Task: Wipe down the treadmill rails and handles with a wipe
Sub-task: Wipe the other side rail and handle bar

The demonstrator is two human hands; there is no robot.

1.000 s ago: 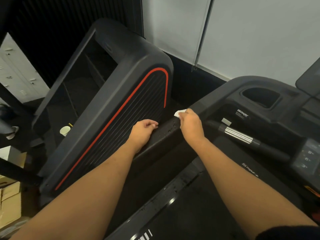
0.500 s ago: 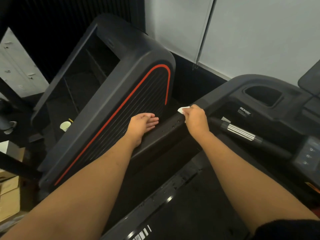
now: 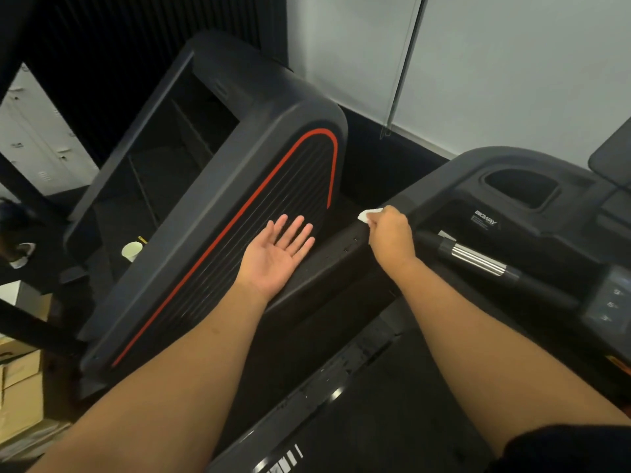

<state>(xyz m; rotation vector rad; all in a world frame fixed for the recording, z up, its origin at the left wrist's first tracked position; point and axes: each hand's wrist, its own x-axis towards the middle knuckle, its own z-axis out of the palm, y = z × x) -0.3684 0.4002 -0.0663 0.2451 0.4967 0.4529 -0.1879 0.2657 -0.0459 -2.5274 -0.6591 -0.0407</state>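
Observation:
I stand on a black treadmill whose left side rail (image 3: 327, 264) runs up to the console. My right hand (image 3: 389, 235) grips a small white wipe (image 3: 368, 213) and holds it against the top of that rail, near where it meets the console. Only a corner of the wipe shows past the fingers. My left hand (image 3: 278, 254) hovers palm up with straight, spread fingers just left of the rail, holding nothing. A short handle with a silver metal sensor (image 3: 478, 259) sticks out right of my right hand.
A second dark machine with a red stripe (image 3: 239, 213) stands close on the left. The console has a cup holder (image 3: 519, 187) and a button panel (image 3: 611, 303). A paper cup (image 3: 131, 250) and cardboard boxes (image 3: 20, 380) lie on the floor at left. The belt (image 3: 392, 421) is below.
My left hand has lifted off the rail and turned palm up with fingers spread. My right hand with the wipe has slid slightly further up the rail toward the console.

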